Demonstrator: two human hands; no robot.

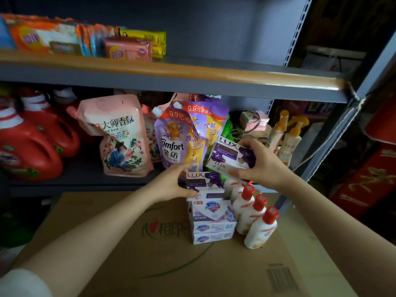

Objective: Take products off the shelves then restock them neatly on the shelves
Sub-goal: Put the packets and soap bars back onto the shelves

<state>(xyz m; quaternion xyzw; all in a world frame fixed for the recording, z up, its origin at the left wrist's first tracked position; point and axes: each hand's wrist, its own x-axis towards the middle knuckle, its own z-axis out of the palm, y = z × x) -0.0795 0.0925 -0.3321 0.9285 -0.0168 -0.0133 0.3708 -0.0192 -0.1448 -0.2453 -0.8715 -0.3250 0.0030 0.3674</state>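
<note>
My right hand [262, 162] grips a purple-and-white Lux soap box [231, 156], tilted, held in the air in front of the lower shelf. My left hand [171, 184] holds the left side of a second Lux soap box [204, 180], thumb below and fingers on top. That box sits on top of a stack of Safeguard soap boxes [212, 219] standing on a cardboard carton [150, 254]. A row of white bottles with red caps [255, 213] stands on the carton just right of the stack.
On the lower shelf [64, 185] stand red detergent jugs [32, 144], a pink refill pouch [120, 136], purple Comfort pouches [182, 138] and orange-topped spray bottles [287, 133]. The upper shelf [192, 80] carries orange and yellow soap packs [90, 41]. Red boxes [368, 181] sit at the right.
</note>
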